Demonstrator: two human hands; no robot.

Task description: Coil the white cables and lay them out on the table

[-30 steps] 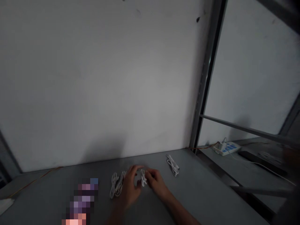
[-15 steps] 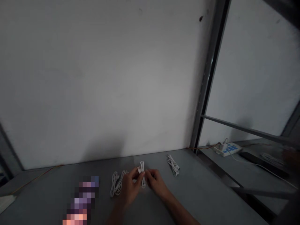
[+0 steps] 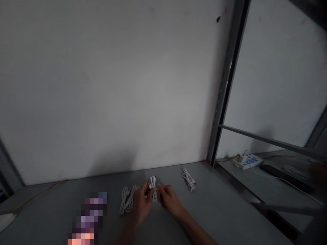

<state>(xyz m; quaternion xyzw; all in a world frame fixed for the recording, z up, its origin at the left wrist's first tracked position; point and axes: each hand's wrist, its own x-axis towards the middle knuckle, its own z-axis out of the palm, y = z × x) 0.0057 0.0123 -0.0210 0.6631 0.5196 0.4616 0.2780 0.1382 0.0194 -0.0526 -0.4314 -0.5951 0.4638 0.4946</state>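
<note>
A folded white cable point(image 3: 154, 195) stands between my hands, above the grey table point(image 3: 109, 185). My left hand point(image 3: 142, 202) pinches it near its middle, with a plug end showing by the fingertips. My right hand point(image 3: 167, 199) is at the cable's right side, fingers closed in a pinch; what they hold is too small to make out. Looped white cables point(image 3: 125, 200) lie left of my left hand, partly hidden by it. Another bundled white cable point(image 3: 188, 179) rests on the table to the right.
A blurred, pixelated object point(image 3: 89, 217) is at the front left. A metal frame post point(image 3: 228, 85) rises at the right. Beyond it are a white power strip point(image 3: 247, 161) with a plug and cord, and a long black object point(image 3: 287, 178). White paper point(image 3: 7, 220) lies far left.
The held cable has tilted and shifted slightly left, and its plug end has turned. My right fingertips have moved slightly. The cables on the table have stayed put.
</note>
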